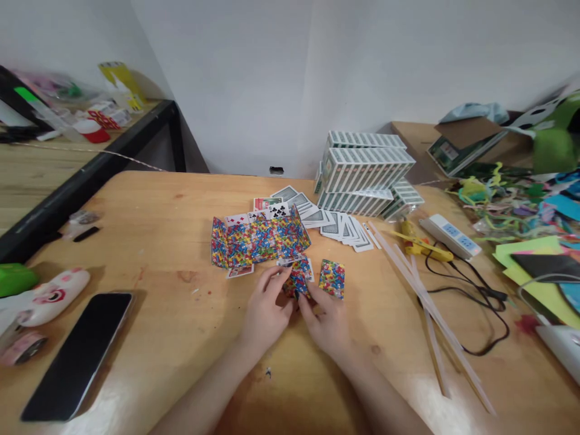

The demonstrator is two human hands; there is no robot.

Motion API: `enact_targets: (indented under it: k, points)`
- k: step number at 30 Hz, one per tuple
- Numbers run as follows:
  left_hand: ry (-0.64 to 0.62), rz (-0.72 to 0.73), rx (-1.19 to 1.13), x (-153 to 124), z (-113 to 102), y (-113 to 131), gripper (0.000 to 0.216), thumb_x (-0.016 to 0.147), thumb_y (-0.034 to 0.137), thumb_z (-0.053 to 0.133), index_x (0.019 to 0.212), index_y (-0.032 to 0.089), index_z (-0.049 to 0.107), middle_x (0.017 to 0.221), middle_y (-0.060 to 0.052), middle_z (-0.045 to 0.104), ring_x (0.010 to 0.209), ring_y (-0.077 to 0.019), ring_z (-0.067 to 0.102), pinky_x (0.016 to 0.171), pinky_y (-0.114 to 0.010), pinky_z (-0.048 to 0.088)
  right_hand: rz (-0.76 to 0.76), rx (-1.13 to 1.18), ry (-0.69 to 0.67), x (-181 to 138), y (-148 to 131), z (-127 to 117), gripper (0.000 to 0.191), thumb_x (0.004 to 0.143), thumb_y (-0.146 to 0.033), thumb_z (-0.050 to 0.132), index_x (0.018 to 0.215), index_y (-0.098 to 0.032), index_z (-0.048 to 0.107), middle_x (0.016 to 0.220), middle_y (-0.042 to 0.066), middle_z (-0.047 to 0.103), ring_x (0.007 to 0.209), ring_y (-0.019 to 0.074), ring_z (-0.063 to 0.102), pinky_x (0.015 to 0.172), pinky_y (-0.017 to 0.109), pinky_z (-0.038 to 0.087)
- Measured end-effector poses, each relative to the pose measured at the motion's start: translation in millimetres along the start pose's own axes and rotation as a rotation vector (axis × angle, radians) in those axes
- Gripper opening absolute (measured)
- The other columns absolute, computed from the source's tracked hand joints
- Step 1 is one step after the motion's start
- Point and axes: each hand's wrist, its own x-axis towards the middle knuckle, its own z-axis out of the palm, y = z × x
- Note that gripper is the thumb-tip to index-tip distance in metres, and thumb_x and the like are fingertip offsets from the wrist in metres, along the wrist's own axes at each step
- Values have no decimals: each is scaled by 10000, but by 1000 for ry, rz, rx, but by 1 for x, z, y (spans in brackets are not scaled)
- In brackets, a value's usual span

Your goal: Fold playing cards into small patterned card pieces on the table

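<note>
Close together near the table's middle, my left hand and my right hand pinch a small card covered in a multicoloured pattern. Fingers hide part of its lower edge. Just beyond stands a folded panel of joined cards with the same pattern, its ends bent forward. Playing cards with clubs and diamonds show above its top edge. Another patterned card lies flat to the right of my right hand. A playing card lies partly under the panel's front.
Spread grey-backed cards lie behind, before stacked striped boxes. On the right are clear glue sticks, a yellow glue gun, its black cable and a power strip. A phone lies at left.
</note>
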Motion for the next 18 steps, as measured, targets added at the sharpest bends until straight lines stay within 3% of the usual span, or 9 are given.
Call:
enact_targets:
  k: [6,11,15,18]
  points:
    - [-16,13,46,-1,-1,2,581,682,39,522,1215,260,459,1172,-69,464,1053,-223,524,894,-386,478,5,23,-47,-2,0,0,237,832,-270,459,907,-151,649,558,55,610,497,176,563,487,270,423]
    - [-150,58,-1,-1,-4,10,627,685,11,507,1246,287,454,1172,-77,439,1001,-203,529,895,-388,463,353,609,-120,8,0,1,223,839,-383,460,931,-194,534,580,-10,556,433,130,523,417,241,448]
    - [-270,-60,-286,5,-11,15,660,660,31,540,1263,278,437,1182,-75,474,1099,-228,486,930,-392,432,501,856,-152,15,-1,0,247,825,-441,469,890,-203,471,559,-43,500,358,97,455,338,221,422]
    - [-298,-221,-570,9,-12,15,498,771,148,493,1259,207,414,1127,-91,561,994,-206,566,820,-345,490,502,890,-143,15,-5,-1,245,824,-451,466,877,-213,454,614,-32,512,384,96,469,341,218,426]
